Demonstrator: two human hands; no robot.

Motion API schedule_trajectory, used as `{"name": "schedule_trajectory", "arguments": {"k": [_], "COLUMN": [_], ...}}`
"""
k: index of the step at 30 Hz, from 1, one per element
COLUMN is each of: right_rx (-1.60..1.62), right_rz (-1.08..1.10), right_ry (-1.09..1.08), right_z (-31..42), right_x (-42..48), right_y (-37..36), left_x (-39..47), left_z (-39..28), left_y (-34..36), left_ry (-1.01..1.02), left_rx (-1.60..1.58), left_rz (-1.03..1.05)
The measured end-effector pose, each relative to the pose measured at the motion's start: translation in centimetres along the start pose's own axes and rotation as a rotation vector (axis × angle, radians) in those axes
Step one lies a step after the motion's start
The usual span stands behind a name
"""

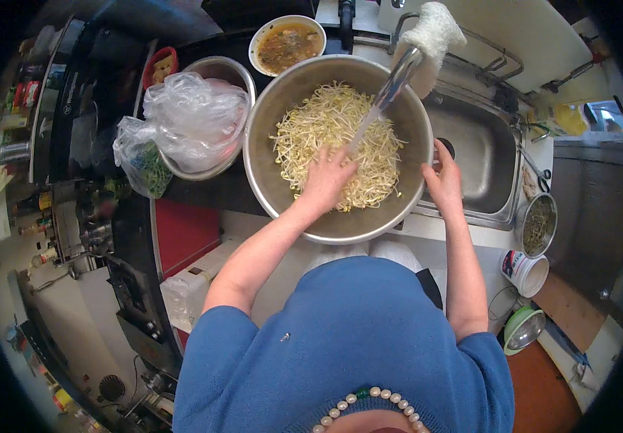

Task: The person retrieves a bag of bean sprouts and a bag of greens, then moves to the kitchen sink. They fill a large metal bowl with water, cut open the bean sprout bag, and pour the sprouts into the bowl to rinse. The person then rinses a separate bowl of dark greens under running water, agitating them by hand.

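A large steel bowl [260, 178] stands in front of me, with a heap of bean sprouts [338, 108] in it. Water runs from the chrome faucet [398, 78] onto the sprouts; a white cloth is wrapped around the faucet's upper part. My left hand [328, 178] rests on the near left side of the heap, its fingertips partly in the sprouts beside the stream. At the bowl's right rim is my right hand [444, 176], with thumb and fingers against the rim; how firmly it grips is not plain.
Right of the bowl lies a steel sink [476, 157], with scissors [543, 176] and a smaller bowl of plant scraps [538, 224] beyond. To the left, plastic bags [197, 119] fill another steel bowl [249, 81]. A white bowl of soup [289, 46] stands behind. A white bucket [530, 275] is lower right.
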State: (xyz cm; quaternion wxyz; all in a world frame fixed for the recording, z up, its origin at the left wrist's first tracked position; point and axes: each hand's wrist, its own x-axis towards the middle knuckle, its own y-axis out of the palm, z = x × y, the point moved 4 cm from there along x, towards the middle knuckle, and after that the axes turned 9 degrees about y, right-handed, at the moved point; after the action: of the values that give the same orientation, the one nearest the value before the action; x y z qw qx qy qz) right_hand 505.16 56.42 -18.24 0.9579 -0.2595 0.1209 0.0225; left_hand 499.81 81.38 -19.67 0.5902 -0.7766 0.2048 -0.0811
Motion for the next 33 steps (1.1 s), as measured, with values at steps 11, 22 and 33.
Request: {"name": "schedule_trajectory", "arguments": {"k": [11,22,33], "right_rx": [0.035,0.798,1.577], "right_rz": [0.007,-0.004,-0.633], "right_ry": [0.081,0.537,0.654], "right_z": [-1.5,-10.8,-33.8], "right_x": [-0.6,-8.8,-13.1], "right_y": [-0.8,-8.3,-25.0], "left_x": [-3.1,-2.2,-1.9], "left_z": [9.1,0.9,-1.7], "left_y": [-3.0,-6.1,-5.6], "left_ry": [-0.12,0.014,-0.078], "left_rx": [-0.043,-0.127,-0.082], "left_rz": [-0.027,-0.003,-0.345]}}
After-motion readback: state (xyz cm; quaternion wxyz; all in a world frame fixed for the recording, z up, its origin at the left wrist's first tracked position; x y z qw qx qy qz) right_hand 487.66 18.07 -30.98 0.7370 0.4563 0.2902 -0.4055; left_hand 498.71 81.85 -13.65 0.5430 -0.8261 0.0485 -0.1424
